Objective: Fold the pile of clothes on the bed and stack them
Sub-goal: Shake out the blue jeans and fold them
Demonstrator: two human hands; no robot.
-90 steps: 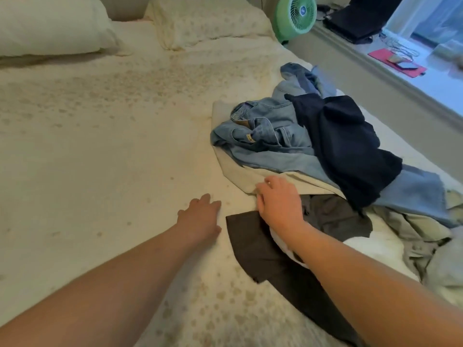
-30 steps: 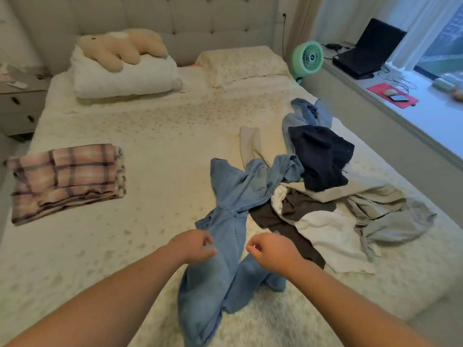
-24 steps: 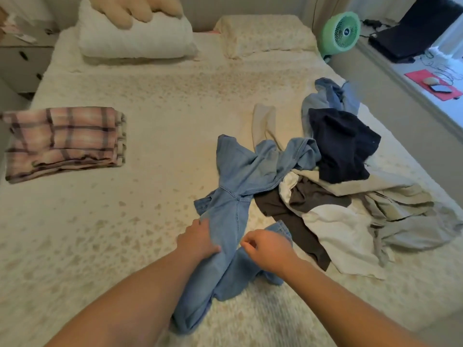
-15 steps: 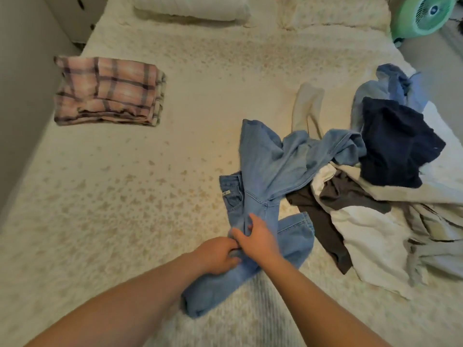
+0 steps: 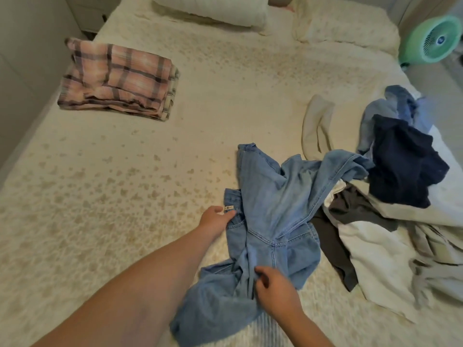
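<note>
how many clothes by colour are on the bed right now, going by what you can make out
blue denim: 2, the jeans gripped by the left hand and right hand, and a second blue piece
navy: 1
pink plaid, folded: 1
dark grey: 1
white or cream: at least 2
total: at least 7

Soft, warm, even light with a mildly blurred, wide-angle picture.

Light is diffuse and moderate, with a yellowish cast over the bed (image 5: 150, 171); no hard glare anywhere. Shadows are faint: a soft dark edge under the folded plaid garment (image 5: 117, 78) and in the creases of the jeans (image 5: 270, 221). The dark navy garment (image 5: 406, 164) reads as a nearly detailless patch. Overall sharpness is low, and the pale clothes at the lower right (image 5: 426, 271) are smeared. The right hand (image 5: 275, 289) is slightly soft. Wide-angle distortion bends the bed's edges and stretches the left forearm (image 5: 125, 296) at the bottom, while the green fan (image 5: 436, 41) at the upper right corner looks soft.
</note>
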